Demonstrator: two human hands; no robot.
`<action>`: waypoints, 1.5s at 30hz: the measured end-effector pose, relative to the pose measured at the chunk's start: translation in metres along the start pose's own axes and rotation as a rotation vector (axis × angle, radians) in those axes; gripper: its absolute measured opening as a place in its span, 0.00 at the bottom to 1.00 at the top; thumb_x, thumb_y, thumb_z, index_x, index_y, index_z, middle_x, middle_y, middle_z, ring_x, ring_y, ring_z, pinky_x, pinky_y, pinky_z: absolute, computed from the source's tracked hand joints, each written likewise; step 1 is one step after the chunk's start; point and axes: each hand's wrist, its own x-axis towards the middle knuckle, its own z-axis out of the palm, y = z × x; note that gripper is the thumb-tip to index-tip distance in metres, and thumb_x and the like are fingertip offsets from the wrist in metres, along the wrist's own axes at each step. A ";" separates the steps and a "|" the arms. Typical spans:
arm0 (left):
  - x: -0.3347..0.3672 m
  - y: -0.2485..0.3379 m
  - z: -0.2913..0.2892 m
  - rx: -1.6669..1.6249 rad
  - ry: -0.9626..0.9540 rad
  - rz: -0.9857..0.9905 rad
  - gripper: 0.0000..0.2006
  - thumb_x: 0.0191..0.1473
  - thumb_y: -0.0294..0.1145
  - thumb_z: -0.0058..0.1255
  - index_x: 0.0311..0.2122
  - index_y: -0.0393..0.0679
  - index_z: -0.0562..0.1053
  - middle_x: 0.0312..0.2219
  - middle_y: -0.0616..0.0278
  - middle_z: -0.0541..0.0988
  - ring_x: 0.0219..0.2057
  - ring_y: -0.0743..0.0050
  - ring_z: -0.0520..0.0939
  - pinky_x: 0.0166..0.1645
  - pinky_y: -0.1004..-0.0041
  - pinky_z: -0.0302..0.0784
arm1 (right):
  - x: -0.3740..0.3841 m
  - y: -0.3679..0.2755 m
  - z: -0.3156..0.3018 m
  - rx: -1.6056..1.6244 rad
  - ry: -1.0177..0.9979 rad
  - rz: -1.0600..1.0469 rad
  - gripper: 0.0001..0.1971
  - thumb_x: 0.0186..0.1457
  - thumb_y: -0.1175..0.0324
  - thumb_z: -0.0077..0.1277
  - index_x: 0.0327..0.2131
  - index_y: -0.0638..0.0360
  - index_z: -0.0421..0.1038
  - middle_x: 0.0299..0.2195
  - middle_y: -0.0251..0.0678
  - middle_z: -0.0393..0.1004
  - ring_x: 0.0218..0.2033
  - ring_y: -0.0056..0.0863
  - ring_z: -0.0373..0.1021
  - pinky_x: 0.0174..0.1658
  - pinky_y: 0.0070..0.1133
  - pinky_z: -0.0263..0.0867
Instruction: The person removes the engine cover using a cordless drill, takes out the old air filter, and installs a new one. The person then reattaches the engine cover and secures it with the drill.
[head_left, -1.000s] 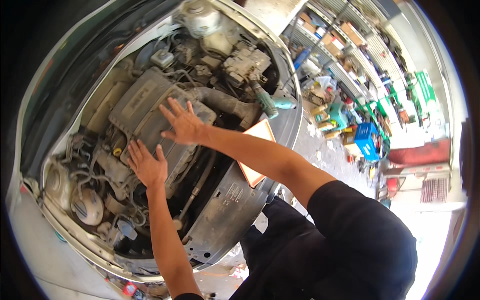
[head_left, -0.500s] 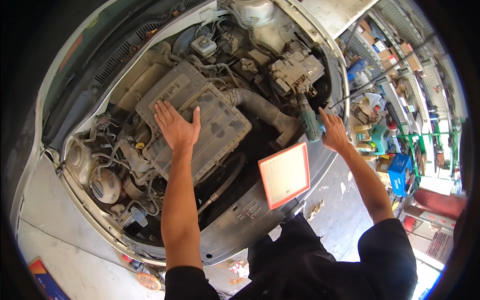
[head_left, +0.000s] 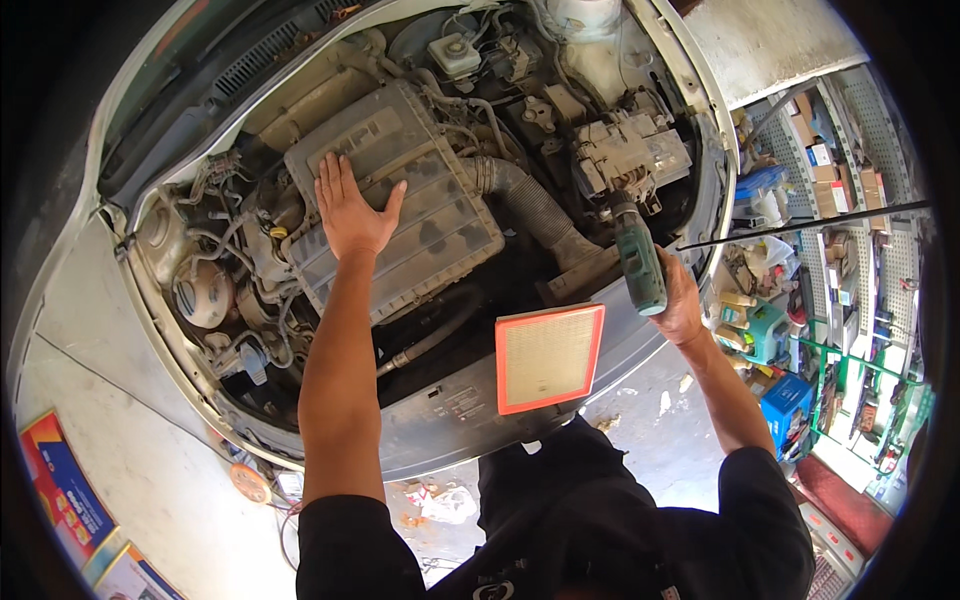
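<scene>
Two hands are busy: the left hand (head_left: pixel 352 212) lies flat and released on the grey engine cover (head_left: pixel 395 200), the right hand (head_left: pixel 680 300) grasps the green power driver (head_left: pixel 638 262). Between both grips, the orange-framed air filter (head_left: pixel 548 356) rests out, seemingly not yet fitted.

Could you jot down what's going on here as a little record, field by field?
Place: open engine bay of a pale car, workshop shelves to the right
Left hand: flat, palm down, on the grey plastic engine cover
Right hand: gripping a green power tool at the bay's right side
Nearby: orange-framed air filter resting on the front edge
Hose: ribbed black duct beside the cover
</scene>
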 end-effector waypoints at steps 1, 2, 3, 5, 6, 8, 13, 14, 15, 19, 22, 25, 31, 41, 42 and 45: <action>0.002 0.003 0.001 -0.019 0.000 0.001 0.51 0.57 0.71 0.53 0.72 0.38 0.59 0.73 0.51 0.57 0.76 0.56 0.52 0.80 0.59 0.44 | 0.009 -0.009 -0.008 0.031 -0.018 0.032 0.39 0.45 0.73 0.67 0.62 0.65 0.64 0.44 0.50 0.78 0.43 0.52 0.77 0.45 0.36 0.74; 0.001 0.002 0.000 -0.030 0.000 -0.005 0.51 0.57 0.71 0.53 0.72 0.38 0.59 0.73 0.51 0.57 0.76 0.56 0.52 0.80 0.59 0.44 | 0.021 -0.017 -0.013 0.070 -0.041 0.058 0.38 0.46 0.75 0.66 0.62 0.63 0.64 0.44 0.51 0.79 0.43 0.52 0.78 0.45 0.36 0.75; 0.000 0.000 0.000 -0.040 0.000 -0.014 0.51 0.57 0.71 0.53 0.72 0.38 0.60 0.73 0.52 0.57 0.76 0.57 0.52 0.80 0.59 0.44 | 0.034 -0.027 -0.015 0.108 -0.065 0.082 0.37 0.47 0.76 0.65 0.62 0.62 0.65 0.44 0.51 0.80 0.43 0.52 0.79 0.44 0.37 0.75; 0.001 0.000 -0.002 -0.044 -0.003 -0.024 0.50 0.57 0.70 0.54 0.71 0.39 0.61 0.73 0.53 0.57 0.76 0.58 0.53 0.80 0.59 0.45 | 0.062 -0.049 -0.014 0.224 -0.036 0.067 0.29 0.51 0.78 0.62 0.59 0.60 0.68 0.36 0.48 0.80 0.33 0.46 0.79 0.38 0.32 0.75; 0.001 -0.001 -0.003 -0.043 -0.006 -0.033 0.49 0.57 0.69 0.55 0.71 0.40 0.61 0.73 0.53 0.57 0.75 0.59 0.53 0.80 0.60 0.46 | 0.072 -0.054 -0.009 0.283 -0.060 0.045 0.26 0.53 0.78 0.62 0.57 0.61 0.69 0.34 0.46 0.79 0.31 0.42 0.77 0.36 0.30 0.73; 0.000 -0.002 -0.004 -0.046 0.000 -0.040 0.48 0.57 0.68 0.55 0.71 0.40 0.62 0.73 0.54 0.58 0.75 0.60 0.54 0.80 0.61 0.47 | 0.092 -0.063 0.004 0.405 -0.119 0.002 0.20 0.57 0.76 0.60 0.53 0.62 0.72 0.31 0.43 0.77 0.26 0.36 0.72 0.32 0.27 0.70; 0.000 -0.004 -0.004 -0.118 0.042 -0.069 0.43 0.58 0.64 0.56 0.69 0.43 0.66 0.73 0.58 0.60 0.74 0.64 0.57 0.79 0.62 0.48 | 0.159 -0.104 0.047 0.602 -0.227 0.114 0.14 0.60 0.69 0.63 0.46 0.66 0.76 0.25 0.38 0.76 0.24 0.27 0.69 0.32 0.24 0.68; -0.001 -0.005 -0.003 -0.132 0.050 -0.078 0.42 0.59 0.64 0.56 0.69 0.44 0.67 0.73 0.60 0.61 0.74 0.65 0.57 0.79 0.63 0.49 | 0.177 -0.120 0.052 0.602 -0.246 0.085 0.14 0.60 0.67 0.63 0.45 0.65 0.77 0.24 0.38 0.77 0.23 0.26 0.70 0.32 0.25 0.69; 0.002 -0.002 0.000 -0.162 0.060 -0.076 0.41 0.59 0.63 0.56 0.69 0.45 0.67 0.73 0.61 0.61 0.74 0.66 0.57 0.79 0.63 0.49 | 0.192 -0.130 0.053 0.585 -0.269 0.081 0.14 0.60 0.65 0.63 0.44 0.66 0.77 0.24 0.38 0.77 0.23 0.26 0.72 0.32 0.25 0.69; 0.000 -0.011 0.007 -0.210 0.086 -0.111 0.36 0.59 0.58 0.57 0.66 0.46 0.71 0.72 0.63 0.63 0.74 0.67 0.59 0.79 0.63 0.51 | 0.246 -0.162 0.079 0.560 -0.449 0.110 0.17 0.61 0.60 0.62 0.39 0.69 0.78 0.22 0.39 0.79 0.22 0.26 0.77 0.31 0.27 0.72; 0.000 -0.009 0.007 -0.270 0.142 -0.111 0.34 0.58 0.55 0.59 0.63 0.42 0.74 0.70 0.59 0.67 0.73 0.64 0.61 0.78 0.61 0.51 | 0.265 -0.172 0.087 0.527 -0.532 0.176 0.19 0.62 0.59 0.61 0.35 0.72 0.77 0.23 0.39 0.79 0.21 0.27 0.78 0.31 0.27 0.73; 0.000 -0.006 0.005 -0.287 0.158 -0.123 0.33 0.58 0.54 0.59 0.62 0.43 0.75 0.69 0.60 0.68 0.72 0.64 0.63 0.78 0.62 0.53 | 0.273 -0.177 0.089 0.508 -0.531 0.186 0.19 0.63 0.59 0.61 0.35 0.72 0.77 0.23 0.37 0.79 0.23 0.27 0.78 0.31 0.28 0.74; 0.000 -0.013 0.014 -0.278 0.187 -0.112 0.31 0.60 0.54 0.58 0.61 0.43 0.76 0.68 0.60 0.69 0.71 0.65 0.64 0.77 0.62 0.54 | 0.274 -0.204 0.076 0.436 -0.505 0.204 0.17 0.66 0.62 0.60 0.30 0.69 0.77 0.22 0.31 0.76 0.22 0.19 0.72 0.28 0.23 0.68; -0.001 -0.012 0.015 -0.261 0.197 -0.111 0.31 0.61 0.55 0.56 0.62 0.43 0.75 0.68 0.59 0.69 0.71 0.64 0.64 0.77 0.61 0.55 | 0.280 -0.208 0.072 0.341 -0.574 0.194 0.20 0.63 0.58 0.60 0.33 0.71 0.76 0.21 0.39 0.78 0.23 0.28 0.78 0.31 0.29 0.72; -0.001 -0.013 0.015 -0.260 0.196 -0.113 0.31 0.61 0.55 0.56 0.62 0.43 0.75 0.68 0.60 0.69 0.71 0.64 0.64 0.77 0.61 0.55 | 0.281 -0.206 0.074 0.339 -0.570 0.183 0.20 0.63 0.58 0.60 0.32 0.71 0.76 0.21 0.39 0.78 0.22 0.28 0.78 0.30 0.29 0.72; 0.000 -0.011 0.015 -0.247 0.184 -0.106 0.31 0.62 0.55 0.55 0.62 0.44 0.75 0.68 0.60 0.69 0.71 0.64 0.64 0.77 0.61 0.55 | 0.282 -0.202 0.078 0.321 -0.570 0.167 0.20 0.63 0.58 0.60 0.32 0.71 0.76 0.20 0.40 0.78 0.22 0.29 0.78 0.30 0.30 0.72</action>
